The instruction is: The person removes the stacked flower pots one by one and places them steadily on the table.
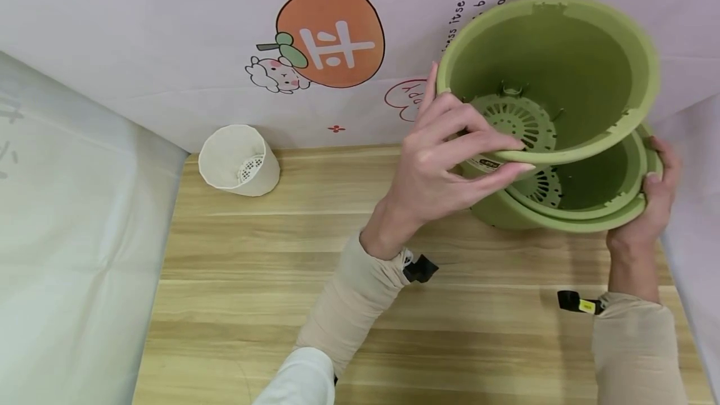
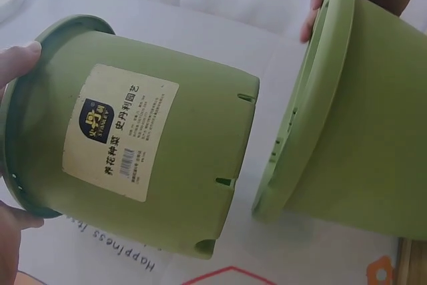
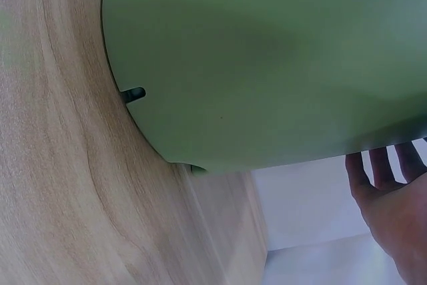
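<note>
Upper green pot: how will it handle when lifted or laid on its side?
The upper green pot is probably light for its size: it looks hollow and thin-walled, and the left hand alone holds it by the rim. Likely fairly stiff, as it looks like plastic and shows no obvious sag. On its side, it may roll, given its round wall.

Head view: from above, facing forward and down over the table. Left wrist: close, side-on to upper pot (frame left) and lower pot (frame right), both shared with head view. Right wrist: closest, facing lower pot's outer wall, upper right.
</note>
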`<control>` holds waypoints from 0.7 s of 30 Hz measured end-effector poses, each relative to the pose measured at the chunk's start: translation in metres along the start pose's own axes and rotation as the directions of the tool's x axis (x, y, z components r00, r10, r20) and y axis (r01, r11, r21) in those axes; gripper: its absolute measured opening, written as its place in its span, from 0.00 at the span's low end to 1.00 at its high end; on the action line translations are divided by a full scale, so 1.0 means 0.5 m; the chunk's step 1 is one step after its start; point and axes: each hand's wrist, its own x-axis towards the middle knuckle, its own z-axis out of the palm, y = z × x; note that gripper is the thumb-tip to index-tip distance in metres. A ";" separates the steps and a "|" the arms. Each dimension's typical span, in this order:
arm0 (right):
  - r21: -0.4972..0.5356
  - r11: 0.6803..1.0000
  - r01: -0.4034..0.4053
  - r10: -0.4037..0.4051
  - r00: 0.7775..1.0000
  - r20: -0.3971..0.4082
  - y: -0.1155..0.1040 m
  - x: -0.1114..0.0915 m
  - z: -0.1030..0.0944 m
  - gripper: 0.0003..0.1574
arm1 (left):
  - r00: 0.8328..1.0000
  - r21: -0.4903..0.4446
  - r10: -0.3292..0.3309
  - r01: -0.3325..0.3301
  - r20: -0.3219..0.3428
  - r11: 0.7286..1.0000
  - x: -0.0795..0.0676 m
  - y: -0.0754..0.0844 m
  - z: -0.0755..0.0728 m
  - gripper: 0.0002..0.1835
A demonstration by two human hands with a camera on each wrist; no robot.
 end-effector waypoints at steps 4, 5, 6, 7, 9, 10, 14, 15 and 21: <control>0.038 0.999 -0.008 0.008 1.000 -0.009 0.001 0.000 0.003 0.30 | 1.000 0.005 -0.019 0.019 -0.014 1.000 -0.008 -0.002 -0.016 0.09; 0.037 0.999 -0.002 0.003 1.000 -0.006 0.002 0.000 0.004 0.29 | 0.999 0.006 -0.025 0.025 -0.020 1.000 -0.010 -0.003 -0.020 0.09; 0.034 0.999 0.002 -0.001 1.000 -0.005 0.002 -0.001 0.005 0.30 | 0.999 -0.001 -0.024 0.024 -0.033 1.000 -0.013 -0.005 -0.024 0.09; 0.037 0.999 0.003 -0.003 1.000 -0.003 0.003 -0.001 0.005 0.30 | 0.999 -0.009 -0.024 0.024 -0.046 1.000 -0.016 -0.006 -0.026 0.09; 0.037 0.999 0.003 -0.004 1.000 0.001 0.002 -0.002 0.006 0.31 | 0.998 -0.018 -0.029 0.028 -0.059 0.999 -0.022 -0.008 -0.032 0.09; 0.040 0.999 0.004 -0.004 1.000 0.002 0.002 -0.003 0.007 0.31 | 0.998 -0.018 -0.033 0.032 -0.060 0.999 -0.026 -0.009 -0.034 0.09; 0.084 0.996 -0.007 0.009 1.000 -0.015 -0.001 -0.004 0.010 0.31 | 0.997 -0.013 -0.050 0.049 -0.052 0.999 -0.036 -0.012 -0.041 0.09; 0.076 0.997 -0.001 0.002 1.000 -0.014 -0.002 -0.004 0.010 0.31 | 0.997 -0.010 -0.053 0.052 -0.051 0.999 -0.038 -0.012 -0.042 0.09; -0.021 0.998 0.051 -0.050 0.998 0.027 0.003 -0.005 0.009 0.32 | 0.997 -0.003 -0.045 0.045 -0.069 0.999 -0.041 -0.015 -0.050 0.09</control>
